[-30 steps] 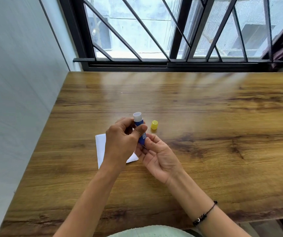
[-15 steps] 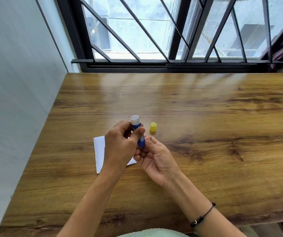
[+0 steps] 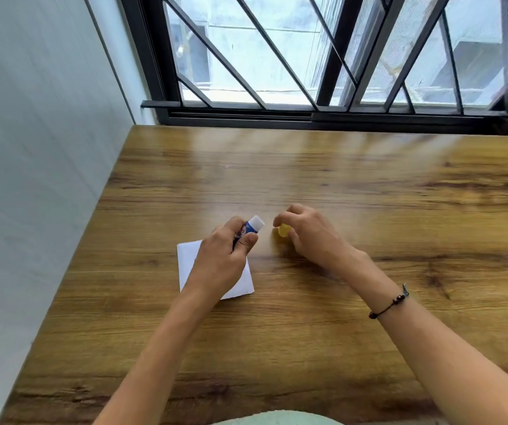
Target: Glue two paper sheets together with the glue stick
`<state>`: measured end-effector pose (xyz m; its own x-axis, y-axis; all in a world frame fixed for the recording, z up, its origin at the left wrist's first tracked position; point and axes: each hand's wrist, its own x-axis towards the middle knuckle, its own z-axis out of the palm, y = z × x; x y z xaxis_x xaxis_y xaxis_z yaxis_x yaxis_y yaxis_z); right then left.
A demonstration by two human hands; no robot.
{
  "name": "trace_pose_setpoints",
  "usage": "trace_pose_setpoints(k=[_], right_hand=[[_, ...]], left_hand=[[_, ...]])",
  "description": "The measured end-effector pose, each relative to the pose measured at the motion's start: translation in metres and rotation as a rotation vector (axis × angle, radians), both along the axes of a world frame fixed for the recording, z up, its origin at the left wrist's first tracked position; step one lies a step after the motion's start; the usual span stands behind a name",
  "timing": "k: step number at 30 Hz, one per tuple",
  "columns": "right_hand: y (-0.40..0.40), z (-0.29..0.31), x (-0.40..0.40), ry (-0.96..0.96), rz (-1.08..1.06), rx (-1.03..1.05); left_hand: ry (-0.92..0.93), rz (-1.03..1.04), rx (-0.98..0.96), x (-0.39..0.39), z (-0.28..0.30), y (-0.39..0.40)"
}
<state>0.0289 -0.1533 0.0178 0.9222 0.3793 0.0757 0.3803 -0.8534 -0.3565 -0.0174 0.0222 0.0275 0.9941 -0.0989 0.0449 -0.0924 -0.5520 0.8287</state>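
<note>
While the left hand (image 3: 220, 259) curls its fingers (image 3: 248, 240) round the blue barrel of the glue stick (image 3: 251, 227), the stick's white uncapped end pokes out past the knuckles, tilted up and toward the right hand (image 3: 309, 233). The thumb lies along the near side of the barrel and the other fingers wrap the far side, so most of the label is hidden (only a strip of blue and a bit of print show). Beneath this hand's palm and wrist lies the white paper (image 3: 190, 262), flat on the tabletop (image 3: 338, 185), with its left edge and near right corner showing past the hand; whether it is one sheet or two stacked cannot be told.

The right hand's fingers are bent down round the yellow cap (image 3: 284, 230), which sits just beside the white tip of the stick yet apart from it. The fingertips close on the cap from above and the side; whether it rests on the wood or is lifted off it cannot be told, as that part is blurred. A dark cord bracelet (image 3: 389, 305) circles the right wrist. Beyond both hands, the barred window (image 3: 323, 56) runs along the far edge of the tabletop.
</note>
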Motion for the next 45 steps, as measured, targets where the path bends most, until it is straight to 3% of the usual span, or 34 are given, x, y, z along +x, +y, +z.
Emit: trace_pose_setpoints(k=[2, 5, 7, 13, 21, 27, 34, 45], right_hand=[[0.002, 0.0, -0.002, -0.036, -0.017, 0.115], [0.004, 0.012, -0.012, 0.026, -0.099, 0.531], [0.005, 0.024, -0.019, 0.063, -0.068, 0.691], [0.005, 0.038, -0.026, -0.015, 0.036, 0.633], [0.003, 0.041, -0.029, -0.074, 0.149, 0.529], [0.006, 0.048, -0.031, -0.138, 0.139, 0.362], [0.007, 0.044, -0.033, -0.172, 0.026, 0.104], [0.01, 0.033, -0.036, -0.23, 0.101, 0.037]], left_hand=[[0.002, 0.011, 0.016, 0.002, -0.001, 0.001], [0.035, 0.007, 0.01, 0.005, 0.002, 0.005], [0.074, -0.032, -0.026, 0.007, 0.006, 0.007], [0.111, -0.125, -0.049, 0.01, 0.013, 0.003], [0.241, -0.296, -0.308, 0.011, 0.014, 0.007], [0.151, -0.271, -0.285, 0.007, 0.002, 0.0], [-0.105, -0.109, -0.164, -0.004, -0.018, -0.024], [-0.092, -0.11, -0.123, -0.004, -0.029, -0.034]])
